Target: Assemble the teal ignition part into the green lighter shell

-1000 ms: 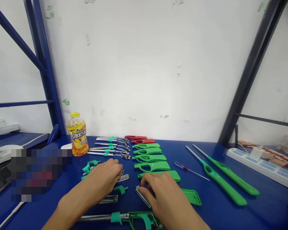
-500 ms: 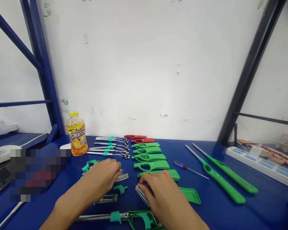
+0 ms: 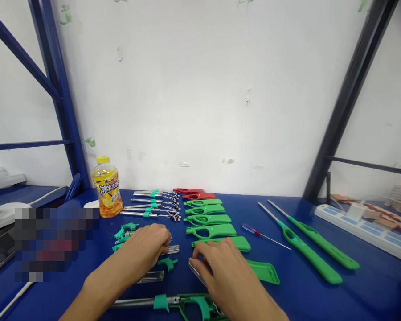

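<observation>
My right hand is closed, thumb and fingers pinching a clear fuel tank that slants over the table. My left hand has its fingers curled down beside another clear fuel tank; what they grip is hidden behind the hand. Between the hands lies a teal trigger, and a third clear tank lies below the left wrist. In front of me is an opened lighter half-shell with a metal tube, a teal collar and a teal trigger set in it, partly covered by my right hand.
Several green lighter shells and red shells line up at the back. Left of them lie metal tubes with wires and a tea bottle. A screwdriver, whole green lighters and a power strip are rightward.
My left hand has shifted very slightly to the right. My right hand has barely moved, and less of the tank in it shows now.
</observation>
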Motion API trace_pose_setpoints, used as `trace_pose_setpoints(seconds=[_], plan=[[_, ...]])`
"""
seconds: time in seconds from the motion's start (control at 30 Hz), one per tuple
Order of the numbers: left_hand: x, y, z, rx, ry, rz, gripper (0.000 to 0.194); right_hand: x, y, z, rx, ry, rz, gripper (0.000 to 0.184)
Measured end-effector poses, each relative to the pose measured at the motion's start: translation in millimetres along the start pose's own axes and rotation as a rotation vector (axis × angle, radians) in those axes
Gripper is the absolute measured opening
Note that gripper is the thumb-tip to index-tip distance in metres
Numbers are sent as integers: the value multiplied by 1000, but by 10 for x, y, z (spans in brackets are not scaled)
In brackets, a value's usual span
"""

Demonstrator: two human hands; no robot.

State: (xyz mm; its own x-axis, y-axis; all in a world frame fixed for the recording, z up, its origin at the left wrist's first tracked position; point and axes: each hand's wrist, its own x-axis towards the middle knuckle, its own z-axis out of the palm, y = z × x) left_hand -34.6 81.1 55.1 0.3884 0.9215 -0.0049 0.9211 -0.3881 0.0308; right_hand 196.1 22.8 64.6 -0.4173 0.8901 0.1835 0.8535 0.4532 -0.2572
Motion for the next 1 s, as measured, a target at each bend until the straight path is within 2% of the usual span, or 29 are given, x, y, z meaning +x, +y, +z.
trace_pose_setpoints(seconds=[0.4,0.57,0.63,1.0], plan=[[-87,132,-70,-71,28,47,21,21,14,64,10,18,3,14],[-9,146,18,-10,-3,68,11,23,58,94,47,81,-2,15],[23,147,34,19,-10,69,14,21,71,85,54,89,3,15],[54,192,-10,90,-16,121,13,49,97,83,92,110,77,14]])
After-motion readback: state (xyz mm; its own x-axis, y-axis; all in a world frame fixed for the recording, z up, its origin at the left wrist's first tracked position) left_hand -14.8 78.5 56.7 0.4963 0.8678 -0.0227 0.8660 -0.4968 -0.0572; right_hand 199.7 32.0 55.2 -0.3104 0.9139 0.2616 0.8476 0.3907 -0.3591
